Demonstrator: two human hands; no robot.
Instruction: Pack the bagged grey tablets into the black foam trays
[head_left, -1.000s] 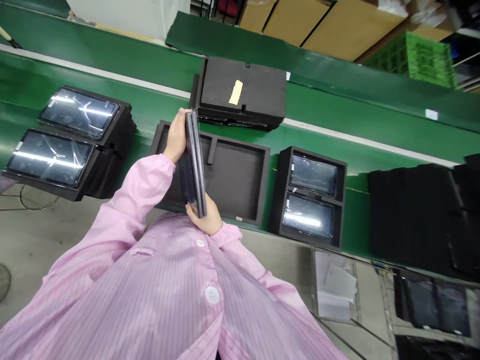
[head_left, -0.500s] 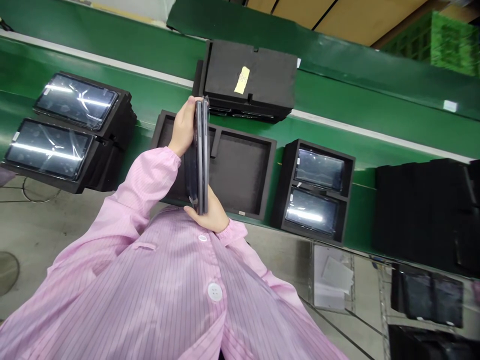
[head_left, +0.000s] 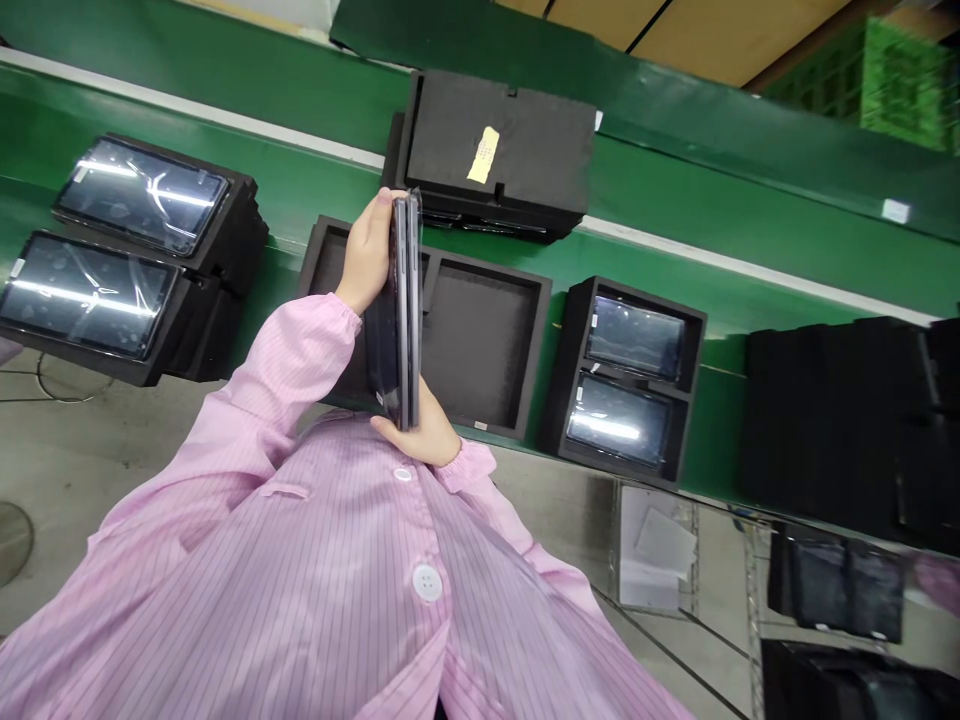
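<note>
Your left hand and right hand grip two tablets on edge. The foam tray beneath is empty; the neighbouring tray already holds two.

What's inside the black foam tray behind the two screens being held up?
In the black foam tray, the right pocket shows only bare dark foam. The left pocket is mostly covered by the two screens and the left hand, so its contents cannot be seen.
</note>
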